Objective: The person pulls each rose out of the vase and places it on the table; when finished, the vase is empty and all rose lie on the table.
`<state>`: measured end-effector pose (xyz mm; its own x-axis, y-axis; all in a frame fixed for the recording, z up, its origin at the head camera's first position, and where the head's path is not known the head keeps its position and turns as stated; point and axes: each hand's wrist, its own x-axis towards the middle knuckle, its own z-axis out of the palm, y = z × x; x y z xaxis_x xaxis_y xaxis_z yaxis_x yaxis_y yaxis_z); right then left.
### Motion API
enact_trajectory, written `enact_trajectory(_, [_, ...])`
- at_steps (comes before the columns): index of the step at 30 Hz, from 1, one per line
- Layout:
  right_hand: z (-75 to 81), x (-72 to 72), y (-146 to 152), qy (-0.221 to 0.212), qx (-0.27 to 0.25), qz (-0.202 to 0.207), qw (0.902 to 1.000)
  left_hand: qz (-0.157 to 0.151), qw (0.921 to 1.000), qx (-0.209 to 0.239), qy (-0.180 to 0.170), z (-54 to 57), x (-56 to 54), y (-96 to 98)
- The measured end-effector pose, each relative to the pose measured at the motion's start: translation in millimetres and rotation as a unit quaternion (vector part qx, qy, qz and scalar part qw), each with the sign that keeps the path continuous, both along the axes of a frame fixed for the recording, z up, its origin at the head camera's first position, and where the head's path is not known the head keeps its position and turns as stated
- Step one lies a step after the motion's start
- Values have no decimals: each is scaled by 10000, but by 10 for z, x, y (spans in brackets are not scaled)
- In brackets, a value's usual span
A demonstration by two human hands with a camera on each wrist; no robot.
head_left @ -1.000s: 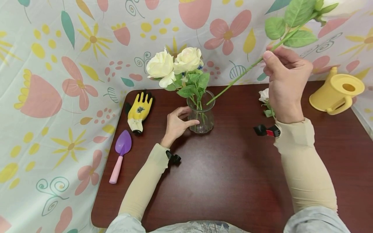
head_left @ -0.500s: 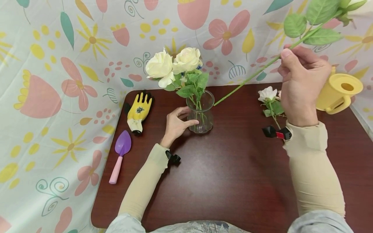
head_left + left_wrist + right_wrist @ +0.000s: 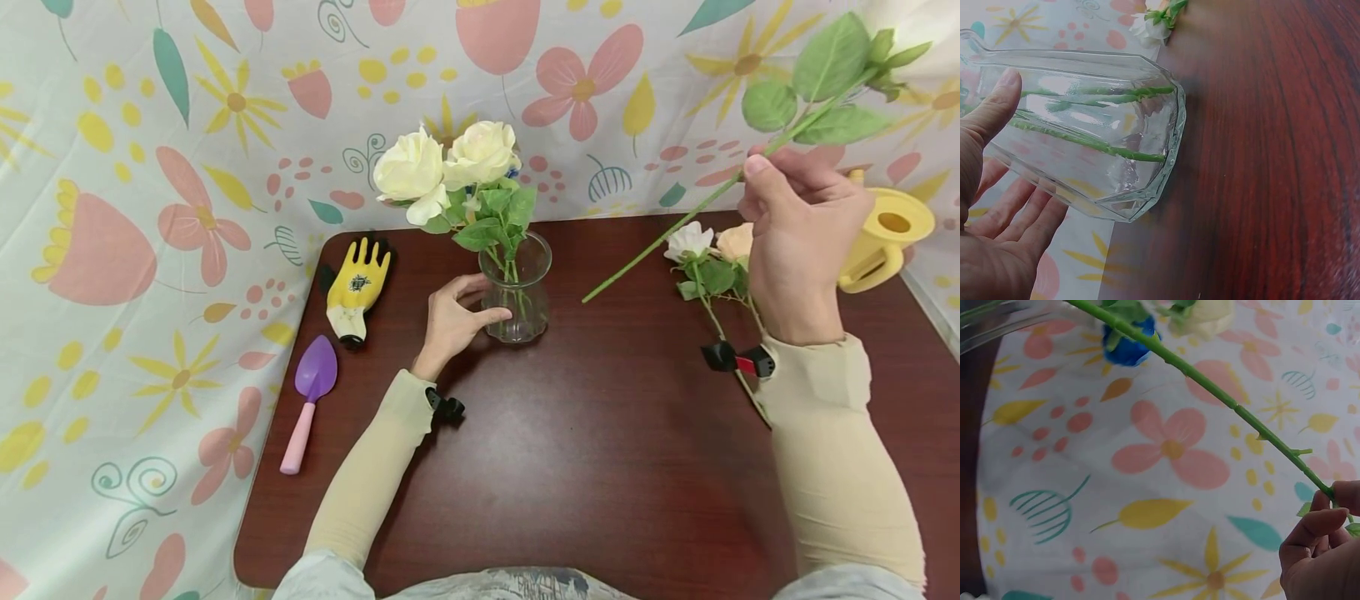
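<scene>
Beige sleeves [image 3: 375, 467] reach in over the dark wooden surface [image 3: 570, 442] from 8 and 4 o'clock, a small black device [image 3: 448, 407] strapped at each wrist. A purple-bladed trowel [image 3: 316, 371] lies at 9 o'clock, blade toward 12. At 11 o'clock a clear glass vase [image 3: 531, 312] stands upright, held low by the person's left grip [image 3: 453, 323], thumb on the near side; in the left wrist view green stems [image 3: 1138, 154] run down inside it to the base. Two cream roses [image 3: 480, 154] top it, with a blue flower [image 3: 1132, 344] beside them. The right grip [image 3: 804, 242], raised at 2 o'clock, pinches a leafy flower stem [image 3: 831, 62], whose bare end points to 8 o'clock, apart from the vase. A yellow work glove [image 3: 358, 287] lies at 10 o'clock. A white rose [image 3: 688, 242] and a peach rose [image 3: 733, 242] lie at 1 o'clock. Beyond the right grip, at 2 o'clock, stands a partly hidden yellow watering can [image 3: 870, 237]. Farthest hangs a flower-printed cloth [image 3: 300, 42].
</scene>
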<state>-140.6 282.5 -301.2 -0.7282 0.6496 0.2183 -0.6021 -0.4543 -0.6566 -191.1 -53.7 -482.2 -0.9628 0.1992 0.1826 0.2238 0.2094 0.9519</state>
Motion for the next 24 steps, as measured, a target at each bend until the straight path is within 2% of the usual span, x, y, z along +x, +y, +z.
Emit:
enact_trajectory(3, [-97, 7, 70, -236, 199, 35, 9995, -3, 10000, -4, 4, -3, -3, 1])
enact_trajectory(6, [-189, 17, 145, -649, 555, 32, 9963, -1, 10000, -29, 15, -6, -2, 0])
enact_trajectory(14, [-420, 36, 343, -1763, 1377, 230, 9744, -1, 10000, -46, -20, -10, 2, 0])
enact_trajectory(21, [-555, 94, 516, -2600, 2185, 670, 9382, 10, 10000, -55, -32, 6, 8, -2])
enact_trajectory(24, [-614, 113, 566, -2906, 2666, 816, 9153, 9, 10000, -53, -15, 6, 8, -1])
